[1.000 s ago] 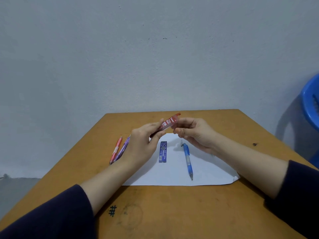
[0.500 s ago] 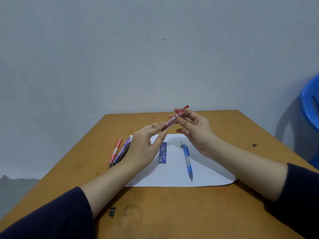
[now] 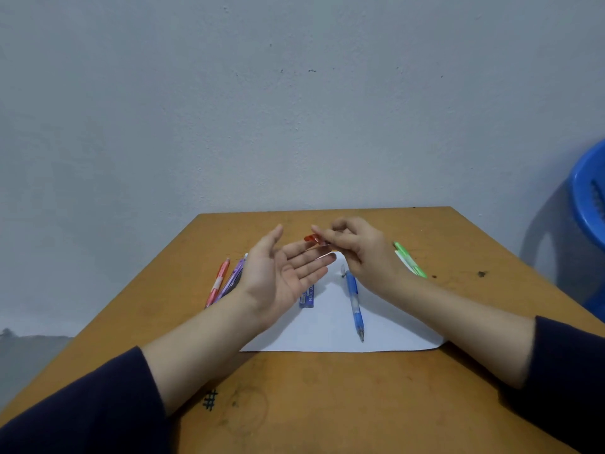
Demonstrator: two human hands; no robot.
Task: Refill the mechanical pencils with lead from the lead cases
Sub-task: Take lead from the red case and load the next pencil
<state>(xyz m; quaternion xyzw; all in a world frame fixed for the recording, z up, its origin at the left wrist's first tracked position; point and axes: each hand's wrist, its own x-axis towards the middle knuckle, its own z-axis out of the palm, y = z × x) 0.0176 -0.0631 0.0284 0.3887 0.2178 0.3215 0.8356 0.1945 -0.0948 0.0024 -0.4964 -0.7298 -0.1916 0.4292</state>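
A: What changed, head view?

B: The left hand [image 3: 288, 276] released the red lead case [image 3: 313, 239] and now lies open, palm up. The right hand [image 3: 363, 250] pinches the case, tipped over those fingers — probably shaking lead out. The blue pencil [image 3: 355, 303] lies just below the right hand.

The red lead case [image 3: 312, 239] is blurry, mostly buried in the right hand [image 3: 363, 250]; the left hand [image 3: 281, 276] covers half the blue lead case [image 3: 307, 298]; the blue chair [image 3: 586, 198] is cropped.
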